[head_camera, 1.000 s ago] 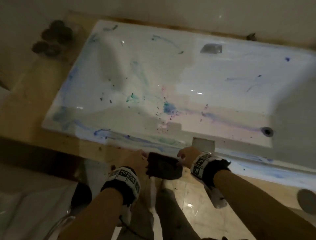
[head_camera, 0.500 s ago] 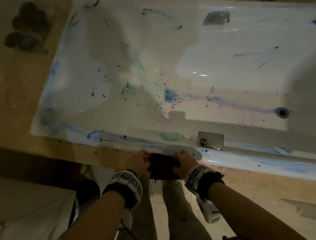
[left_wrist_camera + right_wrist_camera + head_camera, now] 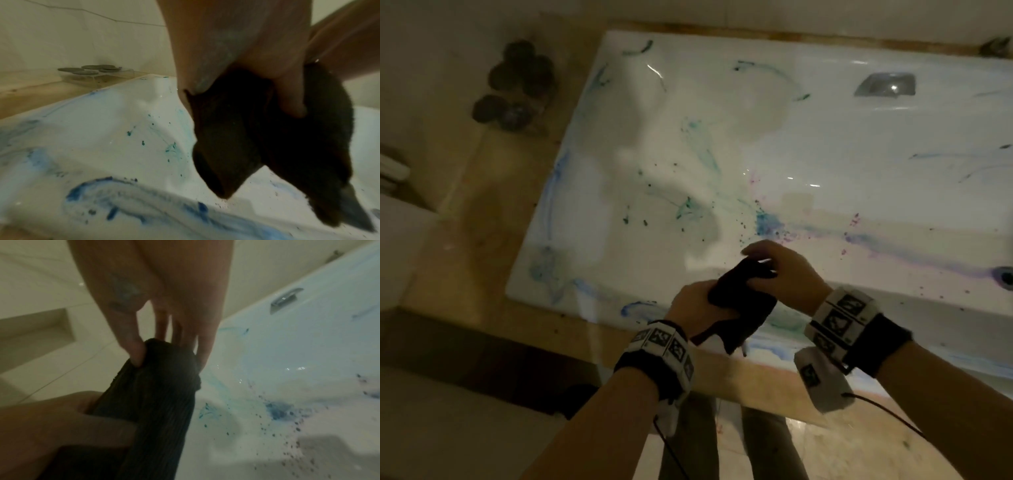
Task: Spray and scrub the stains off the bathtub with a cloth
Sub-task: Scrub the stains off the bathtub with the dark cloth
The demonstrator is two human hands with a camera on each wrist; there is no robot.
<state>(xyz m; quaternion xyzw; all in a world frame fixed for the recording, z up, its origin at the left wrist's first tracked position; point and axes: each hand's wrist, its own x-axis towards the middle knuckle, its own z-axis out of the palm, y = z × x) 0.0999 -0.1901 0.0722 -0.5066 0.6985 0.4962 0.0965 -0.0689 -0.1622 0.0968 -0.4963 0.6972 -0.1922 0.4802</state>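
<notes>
Dark ribbed cloth (image 3: 743,301) — bunched, left hand (image 3: 697,306) gripping, right hand (image 3: 782,270) pinching its top

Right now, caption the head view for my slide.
Both hands, left hand and right hand, grip a dark cloth over the blue-stained white bathtub.

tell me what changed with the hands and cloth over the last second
Both hands lifted the dark cloth from the near rim to above the bathtub. The right hand rose over the left hand, so the cloth now hangs bunched between them. Both still hold it; the stains are unchanged.
</notes>
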